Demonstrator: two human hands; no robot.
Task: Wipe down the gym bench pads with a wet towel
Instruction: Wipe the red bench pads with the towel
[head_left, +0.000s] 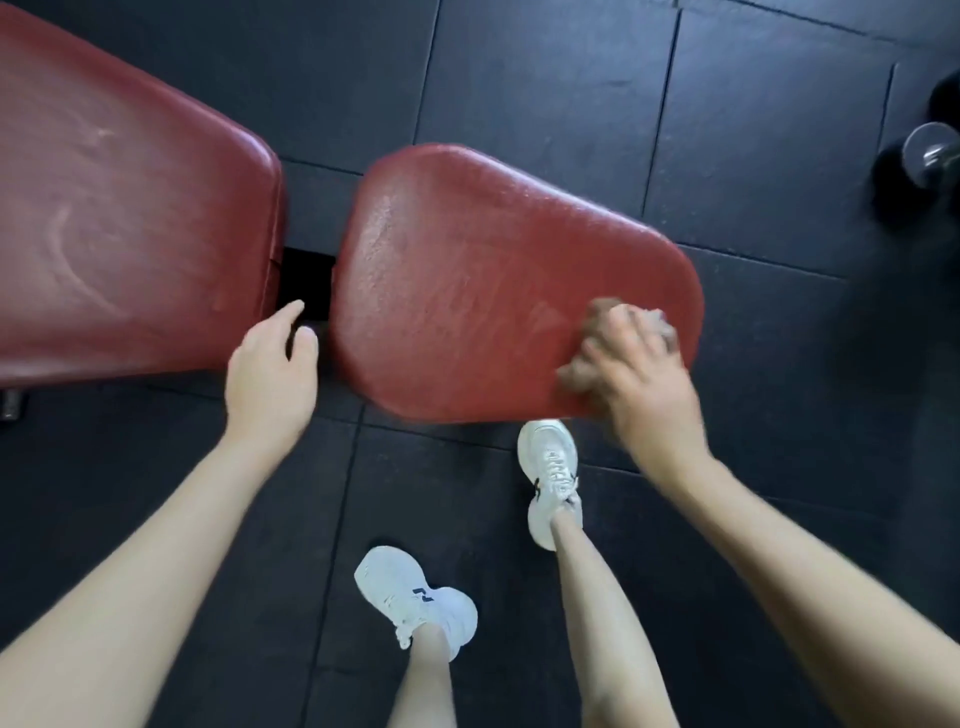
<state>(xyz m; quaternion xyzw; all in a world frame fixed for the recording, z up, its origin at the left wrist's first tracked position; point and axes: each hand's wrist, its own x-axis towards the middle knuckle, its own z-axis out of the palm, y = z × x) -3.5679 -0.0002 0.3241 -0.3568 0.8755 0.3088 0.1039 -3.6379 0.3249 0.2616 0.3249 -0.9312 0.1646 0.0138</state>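
Narrow gap (307, 280) between back pad (130, 208) and seat pad (493, 270), open floor (571, 78) beyond, dumbbells (930, 156) far right

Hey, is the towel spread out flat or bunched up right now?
Bunched up. The towel is a crumpled wad bulging out around the right hand on the seat pad; motion blur hides finer folds.

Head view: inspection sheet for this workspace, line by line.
Surface: red seat pad, streaked sheen; red back pad left of it, smeared.
Job's things: brown towel bunched on the seat pad's near right corner.
Clutter: nothing seen.
Grippers: right hand on the towel, blurred, grip unclear; left hand relaxed at the gap between pads.
Cables: nothing seen.
Surroundings: dark rubber floor tiles; dumbbell far right; white shoes.
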